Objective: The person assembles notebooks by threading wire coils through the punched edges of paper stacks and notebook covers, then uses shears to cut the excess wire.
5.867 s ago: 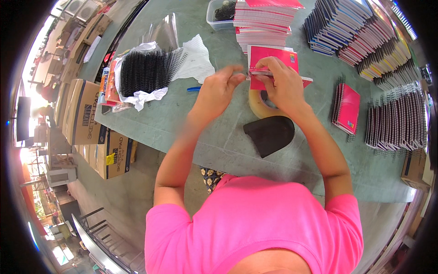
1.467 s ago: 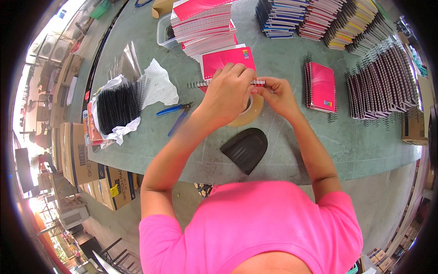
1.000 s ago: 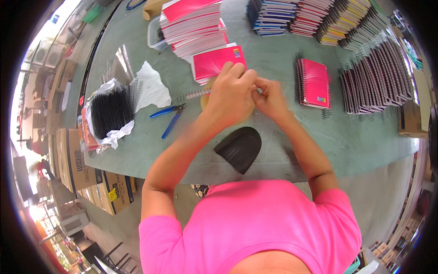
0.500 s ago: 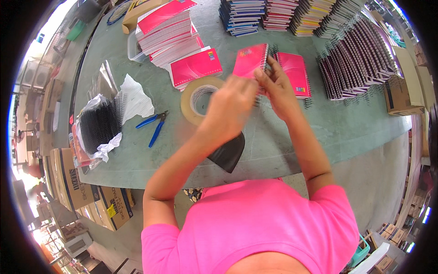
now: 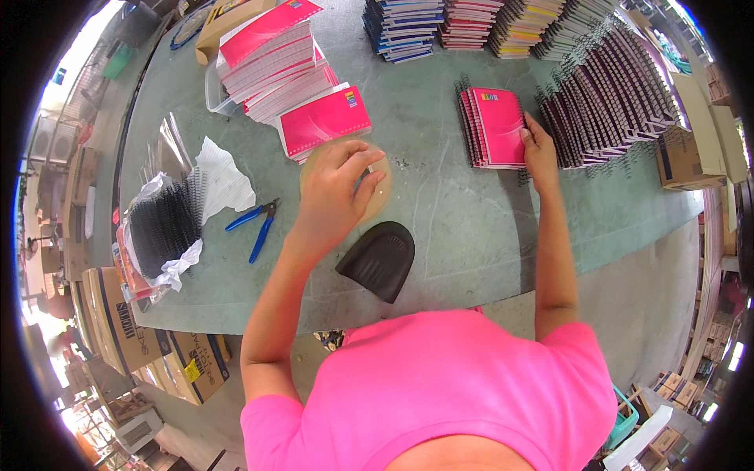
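Head view: one camera, looking down on a green-grey table (image 5: pixel 455 251) that fills the middle of the frame.
Left hand: the person's left hand (image 5: pixel 339 188), just left of centre, is over the tape roll (image 5: pixel 383 192); whether it touches the roll cannot be told.
Left grip: fingers half curled, thumb apart from the forefinger, nothing visibly held.
Right hand: the person's right hand (image 5: pixel 540 151), right of centre, is at the right edge of the red notebook (image 5: pixel 499 129).
Right grip: thumb tip at the cover's edge, forefinger just above it along the same side; whether they pinch the notebook or only touch it cannot be told.
Red notebook: right of the frame's centre, lying cover up on a small pile of spiral-bound notebooks, coils showing on the left.
Dark item: a black, round-ended piece (image 5: pixel 381 263) lies below the tape roll, near the frame's centre.
Cutters: blue-handled cutters (image 5: pixel 261 239) lie open, left of centre.
Coils: a bundle of black coils (image 5: pixel 161 231) rests on crumpled white paper (image 5: pixel 224 180) at the left.
Red pads: a tall, leaning stack (image 5: pixel 271 74) at upper left, with a punched red pad (image 5: pixel 326 125) in front.
Upper right: a slanting row of dark spiral notebooks (image 5: pixel 605 110); left of it, blue-edged (image 5: pixel 402 31), red-edged (image 5: pixel 467 23) and yellow-edged (image 5: pixel 525 27) stacks.
Lower left: brown cartons (image 5: pixel 192 369) beside the table.
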Demonstrator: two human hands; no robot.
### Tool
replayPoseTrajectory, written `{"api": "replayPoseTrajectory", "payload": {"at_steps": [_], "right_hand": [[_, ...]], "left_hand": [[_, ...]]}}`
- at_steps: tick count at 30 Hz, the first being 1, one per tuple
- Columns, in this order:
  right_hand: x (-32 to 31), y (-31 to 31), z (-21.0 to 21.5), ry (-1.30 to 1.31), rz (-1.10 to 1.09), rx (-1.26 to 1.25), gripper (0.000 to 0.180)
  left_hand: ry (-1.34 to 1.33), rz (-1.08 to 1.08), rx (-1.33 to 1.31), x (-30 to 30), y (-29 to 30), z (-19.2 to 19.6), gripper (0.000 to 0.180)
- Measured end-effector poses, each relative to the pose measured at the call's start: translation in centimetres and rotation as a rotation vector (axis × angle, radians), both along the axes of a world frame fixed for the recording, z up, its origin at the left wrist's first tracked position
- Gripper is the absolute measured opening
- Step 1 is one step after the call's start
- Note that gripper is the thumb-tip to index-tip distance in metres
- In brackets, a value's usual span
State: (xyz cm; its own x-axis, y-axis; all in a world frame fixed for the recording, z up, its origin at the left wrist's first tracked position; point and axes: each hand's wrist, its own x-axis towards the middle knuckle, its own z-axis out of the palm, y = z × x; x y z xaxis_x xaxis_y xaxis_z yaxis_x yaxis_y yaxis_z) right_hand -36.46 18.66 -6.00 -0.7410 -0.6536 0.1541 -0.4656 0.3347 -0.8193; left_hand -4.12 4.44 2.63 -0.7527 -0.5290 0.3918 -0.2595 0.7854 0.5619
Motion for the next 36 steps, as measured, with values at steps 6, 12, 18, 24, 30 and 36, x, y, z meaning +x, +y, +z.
{"api": "replayPoseTrajectory", "payload": {"at_steps": [6,12,18,24,30,36], "right_hand": [[0.2,-1.1,1.4,0.900,-0.085,0.115,0.041],[8.6,-10.4,4.5,0.004,0.356,-0.088,0.036],[13.3,-18.7,0.7,-0.630,0.567,-0.013,0.043],[10.5,-16.3,1.8,-0.193,0.465,0.083,0.034],[9.0,-12.5,4.6,-1.075,0.748,0.105,0.043],[13.0,-11.5,8.4,-0.310,0.587,-0.337,0.047]], "left_hand": [[0.044,0.007,-0.002,0.4,-1.2,-0.4,0.019],[0.048,0.455,-0.044,3.3,-6.9,-1.5,0.017],[-0.131,0.482,-0.145,4.6,-10.6,-5.8,0.023],[-0.230,0.484,-0.195,0.8,-6.4,-3.6,0.034],[0.151,0.205,-0.151,1.0,-5.7,-2.1,0.031],[0.156,0.236,0.437,4.0,-6.0,0.9,0.028]]}}
